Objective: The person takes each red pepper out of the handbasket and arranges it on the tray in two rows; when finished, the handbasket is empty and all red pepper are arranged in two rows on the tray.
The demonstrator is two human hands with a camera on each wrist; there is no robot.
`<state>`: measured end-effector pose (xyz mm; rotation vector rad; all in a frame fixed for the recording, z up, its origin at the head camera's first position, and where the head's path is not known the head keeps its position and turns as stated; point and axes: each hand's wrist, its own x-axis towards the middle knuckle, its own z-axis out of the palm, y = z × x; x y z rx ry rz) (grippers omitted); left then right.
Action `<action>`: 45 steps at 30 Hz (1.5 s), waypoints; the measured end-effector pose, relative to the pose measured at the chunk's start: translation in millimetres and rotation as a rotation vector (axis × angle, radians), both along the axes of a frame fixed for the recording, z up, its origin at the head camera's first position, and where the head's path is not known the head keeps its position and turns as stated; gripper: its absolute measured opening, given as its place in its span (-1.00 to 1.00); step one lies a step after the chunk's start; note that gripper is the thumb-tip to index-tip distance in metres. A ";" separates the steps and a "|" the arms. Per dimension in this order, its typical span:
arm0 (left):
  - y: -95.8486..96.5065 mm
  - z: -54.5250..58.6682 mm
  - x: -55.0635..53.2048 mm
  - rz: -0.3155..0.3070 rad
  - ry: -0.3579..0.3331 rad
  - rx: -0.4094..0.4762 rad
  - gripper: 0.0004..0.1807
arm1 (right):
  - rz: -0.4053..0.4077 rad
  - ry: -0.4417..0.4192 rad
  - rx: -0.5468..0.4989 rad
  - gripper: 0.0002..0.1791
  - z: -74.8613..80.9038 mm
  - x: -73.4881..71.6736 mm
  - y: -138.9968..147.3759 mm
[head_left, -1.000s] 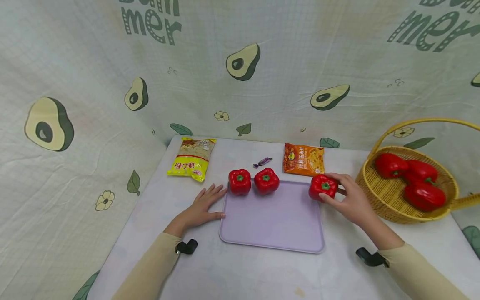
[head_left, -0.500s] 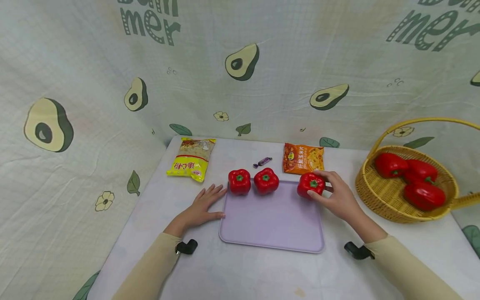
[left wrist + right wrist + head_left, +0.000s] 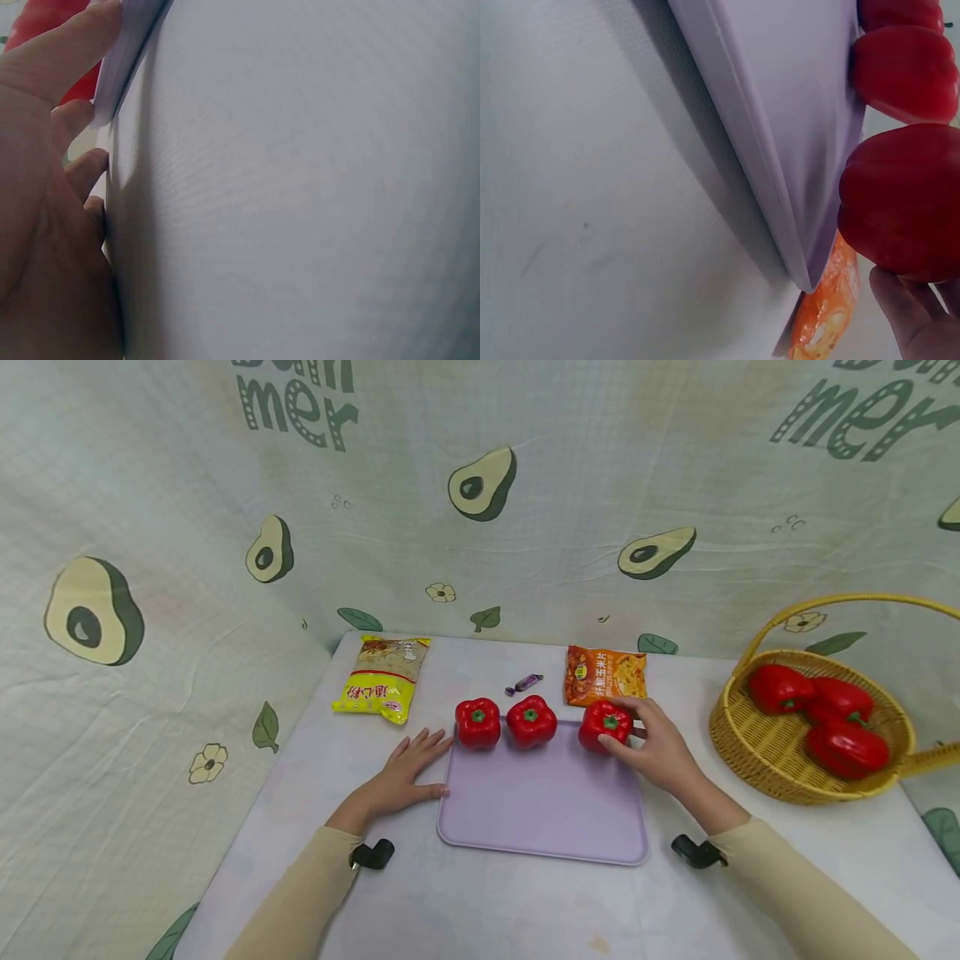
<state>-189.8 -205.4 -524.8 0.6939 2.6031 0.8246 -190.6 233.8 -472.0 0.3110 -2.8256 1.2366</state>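
My right hand grips a red bell pepper between thumb and fingers, over the back right part of a lilac tray. In the right wrist view this pepper appears close to the camera, above the tray's corner. Two more red bell peppers, one at the back left corner and another just right of it, sit along the tray's back edge. Spread flat on the table, my left hand touches the tray's left edge with its thumb. In the left wrist view its fingers lie beside the tray wall.
A yellow wicker basket with a tall handle stands at the right, holding three red peppers. Behind the tray lie an orange snack packet and a purple wrapped candy. A yellow food bag lies at the back left.
My right hand has carried its bell pepper leftward, from the tray's right edge to over its back right part, nearer the other two. The left hand has stayed in place.
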 end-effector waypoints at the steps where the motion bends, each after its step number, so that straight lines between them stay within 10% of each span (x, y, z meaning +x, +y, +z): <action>1: -0.1 0.0 0.1 0.000 0.001 0.004 -0.03 | 0.001 -0.007 -0.002 -0.20 -0.5 -0.6 -1.1; 45: 2.1 1.0 0.7 0.014 0.001 -0.002 -0.04 | 0.041 -0.101 0.039 -0.09 -7.1 -1.5 -1.4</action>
